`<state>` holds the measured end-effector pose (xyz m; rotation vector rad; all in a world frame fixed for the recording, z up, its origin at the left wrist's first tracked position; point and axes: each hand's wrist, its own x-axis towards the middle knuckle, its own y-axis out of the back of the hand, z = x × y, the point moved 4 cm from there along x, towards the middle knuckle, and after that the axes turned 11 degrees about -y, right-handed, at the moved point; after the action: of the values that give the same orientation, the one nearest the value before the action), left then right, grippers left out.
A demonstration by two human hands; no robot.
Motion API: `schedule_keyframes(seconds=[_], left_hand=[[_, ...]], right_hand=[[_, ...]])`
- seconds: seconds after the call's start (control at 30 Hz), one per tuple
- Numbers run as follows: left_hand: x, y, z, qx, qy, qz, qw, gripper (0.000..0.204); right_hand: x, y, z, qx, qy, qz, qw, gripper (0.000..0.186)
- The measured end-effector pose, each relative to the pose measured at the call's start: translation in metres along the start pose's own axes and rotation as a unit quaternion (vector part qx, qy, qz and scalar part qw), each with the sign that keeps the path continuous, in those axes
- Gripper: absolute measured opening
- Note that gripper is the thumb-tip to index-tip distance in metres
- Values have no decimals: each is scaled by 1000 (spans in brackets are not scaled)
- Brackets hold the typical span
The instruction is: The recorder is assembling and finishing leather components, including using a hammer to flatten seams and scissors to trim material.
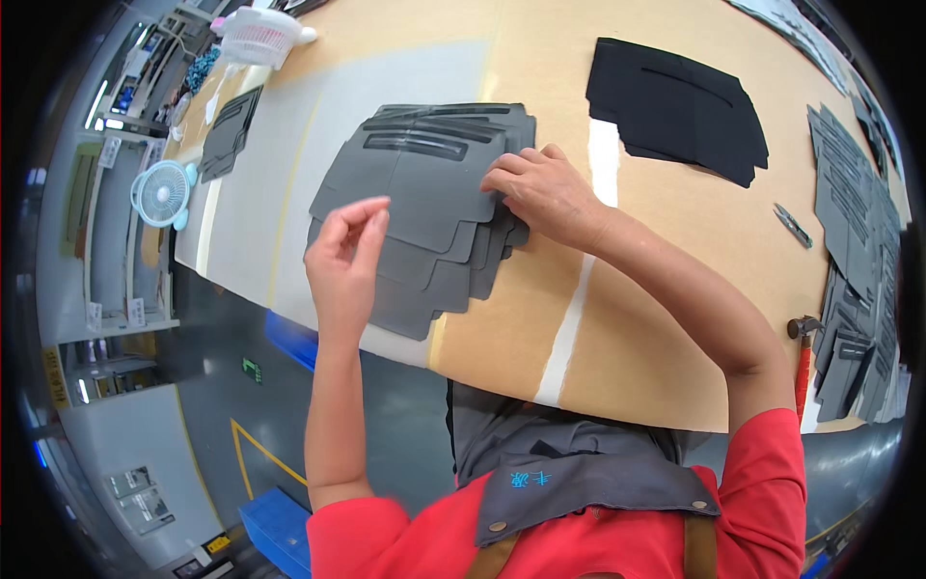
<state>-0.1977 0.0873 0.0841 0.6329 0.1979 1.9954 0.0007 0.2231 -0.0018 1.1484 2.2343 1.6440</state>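
A fanned stack of flat grey cut panels (424, 183) lies on the table in front of me; the upper ones have dark slot-shaped strips near their far edges. At the stack's right edge, my right hand (548, 198) has its fingers curled down and closed on the side of the top grey panel. Its fingertips are partly hidden. Over the left part of the stack is my left hand (345, 256), thumb and fingers drawn together in a pinch, with nothing visible between them. I cannot tell whether its fingertips touch the panel.
Black panels (675, 106) lie at the far right, with thread snips (793, 225) and a red-handled hammer (803, 362) nearer the right edge. More grey panels (849, 222) cover that edge. At left are a small grey pile (230, 135), a light-blue fan (162, 193) and a white basket (258, 39).
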Motion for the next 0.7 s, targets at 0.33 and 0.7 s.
schedule_keyframes(seconds=[0.33, 0.7], left_hand=[[-73, -29, -28, 191, -231, -104, 948, 31], [-78, 7, -63, 229, -135, 8, 964, 35]], right_hand=[[54, 2, -31, 177, -8, 59, 982, 7], [-132, 146, -17, 291, -73, 82, 950, 7]])
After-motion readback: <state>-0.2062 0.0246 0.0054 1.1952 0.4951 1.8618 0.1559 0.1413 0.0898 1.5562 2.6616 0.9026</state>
